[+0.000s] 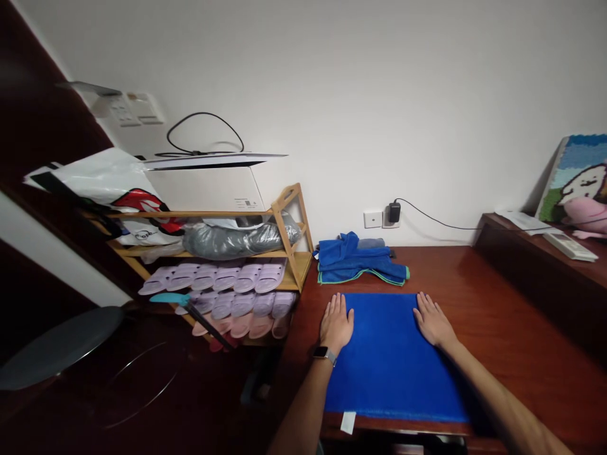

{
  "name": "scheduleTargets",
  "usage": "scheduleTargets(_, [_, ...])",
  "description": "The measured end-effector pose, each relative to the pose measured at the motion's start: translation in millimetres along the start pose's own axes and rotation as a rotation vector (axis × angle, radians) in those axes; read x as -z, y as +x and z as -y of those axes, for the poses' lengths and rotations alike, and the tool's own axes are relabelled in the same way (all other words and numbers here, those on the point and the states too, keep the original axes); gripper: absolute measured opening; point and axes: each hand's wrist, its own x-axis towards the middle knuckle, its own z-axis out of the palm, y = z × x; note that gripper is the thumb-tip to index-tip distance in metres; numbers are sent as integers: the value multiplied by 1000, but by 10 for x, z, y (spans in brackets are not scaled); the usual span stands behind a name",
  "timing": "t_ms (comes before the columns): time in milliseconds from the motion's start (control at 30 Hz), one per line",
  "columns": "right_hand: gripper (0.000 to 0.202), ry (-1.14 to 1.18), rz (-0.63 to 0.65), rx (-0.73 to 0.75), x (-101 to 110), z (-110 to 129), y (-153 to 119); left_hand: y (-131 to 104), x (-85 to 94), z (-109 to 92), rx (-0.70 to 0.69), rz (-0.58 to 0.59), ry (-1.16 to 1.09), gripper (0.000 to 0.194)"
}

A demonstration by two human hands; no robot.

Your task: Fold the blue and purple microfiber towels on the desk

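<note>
A blue towel (393, 366) lies spread flat on the brown wooden desk (502, 316), with a white tag at its near edge. My left hand (337, 323) rests flat on the towel's far left corner, fingers stretched forward; a watch is on that wrist. On the far right corner, my right hand (432, 321) lies palm down with its fingers extended. Beyond the spread towel is a crumpled heap of blue cloths (360, 259) with green edging, near the wall.
Left of the desk stands a wooden rack (296, 265) holding lilac slippers (237, 277), a white box (208, 189) and bags. A black charger (394, 212) is plugged into the wall. On the right, a raised ledge (521, 237) bears a picture and a pink plush toy (585, 215).
</note>
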Motion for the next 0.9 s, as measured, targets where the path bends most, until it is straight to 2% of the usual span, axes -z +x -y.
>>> scheduleTargets(333, [72, 23, -42, 35, 67, 47, -42, 28, 46, 15, -21, 29, 58, 61])
scheduleTargets(467, [70, 61, -70, 73, 49, 43, -30, 30, 129, 20, -45, 31, 82, 59])
scheduleTargets(533, [70, 84, -53, 71, 30, 35, -16, 31, 183, -55, -78, 17, 93, 59])
scheduleTargets(600, [71, 103, -57, 78, 3, 21, 3, 39, 216, -242, -128, 0, 86, 59])
scheduleTargets(667, [71, 112, -79, 90, -36, 1, 23, 59, 200, -554, -185, -3, 47, 60])
scheduleTargets(800, [69, 91, -109, 111, -130, -49, 56, 127, 13, -1348, -285, 64, -100, 62])
scheduleTargets(867, [69, 68, -99, 124, -167, -74, 68, 164, -95, -1646, -295, 99, -141, 63])
scheduleTargets(900, [69, 59, -92, 126, -179, -85, 72, 179, -136, -1731, -290, 109, -149, 64])
